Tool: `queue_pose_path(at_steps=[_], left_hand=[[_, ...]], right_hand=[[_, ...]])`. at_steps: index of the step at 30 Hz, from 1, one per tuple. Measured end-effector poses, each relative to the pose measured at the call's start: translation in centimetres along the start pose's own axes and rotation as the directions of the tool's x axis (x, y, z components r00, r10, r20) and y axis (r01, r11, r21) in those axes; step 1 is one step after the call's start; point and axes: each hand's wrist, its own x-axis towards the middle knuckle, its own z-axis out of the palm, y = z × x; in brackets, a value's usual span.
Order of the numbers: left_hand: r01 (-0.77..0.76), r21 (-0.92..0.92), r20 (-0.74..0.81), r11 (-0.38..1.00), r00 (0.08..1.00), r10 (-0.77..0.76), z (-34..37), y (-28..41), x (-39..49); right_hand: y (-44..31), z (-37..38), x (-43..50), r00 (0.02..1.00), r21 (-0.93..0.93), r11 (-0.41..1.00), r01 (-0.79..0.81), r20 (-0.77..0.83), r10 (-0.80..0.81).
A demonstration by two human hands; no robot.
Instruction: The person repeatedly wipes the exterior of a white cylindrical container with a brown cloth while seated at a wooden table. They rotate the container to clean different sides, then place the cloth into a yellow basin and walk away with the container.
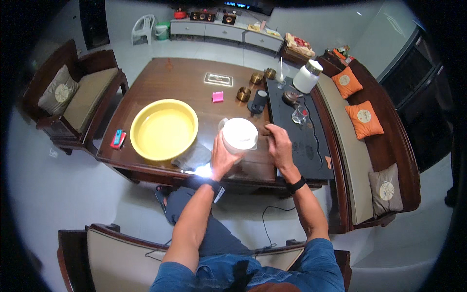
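Note:
My left hand (222, 155) is closed around a plastic pitcher with a white lid (240, 133), held over the front of the wooden table (178, 78). To its right, my right hand (280, 146) has its fingers bent together at a small brown object (265, 129), blurred and partly hidden; whether it is gripped I cannot tell. Left of the pitcher stands a yellow basin (164, 129) with what looks like clear water. A grey cloth (191, 157) lies between basin and pitcher. A dark cylindrical device (259, 100) stands just behind the hands.
A black tea tray (297, 146) on the right bears a teapot (292, 98), a glass cup (299, 115) and a white jug (307, 76). Several brass-coloured cups (243, 94), a pink holder (217, 96) and a red and blue item (118, 139) lie on the table. Wooden seats surround it.

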Motion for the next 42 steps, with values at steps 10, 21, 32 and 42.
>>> queue_pose_path(at_steps=[10,21,32,42], left_hand=[[0.035,0.058,0.008,0.998,0.999,-0.036,0.0,0.2,-0.1],[0.039,0.04,0.004,0.998,0.999,-0.039,-0.1,0.0,0.0],[-0.023,0.03,-0.02,0.999,1.0,0.023,0.1,-0.1,0.0],[-0.035,0.009,-0.019,0.999,0.999,0.035,-0.5,0.7,-0.1]], right_hand=[[-1.4,8.7,6.4,0.85,0.032,0.977,0.211,0.487,-0.199],[1.5,6.6,2.7,0.932,0.107,0.969,-0.223,0.316,0.18],[-3.7,5.3,-5.5,0.983,-0.06,0.986,-0.155,0.092,0.16],[-5.2,2.3,-4.0,0.997,-0.074,0.997,0.038,0.074,-0.032]])
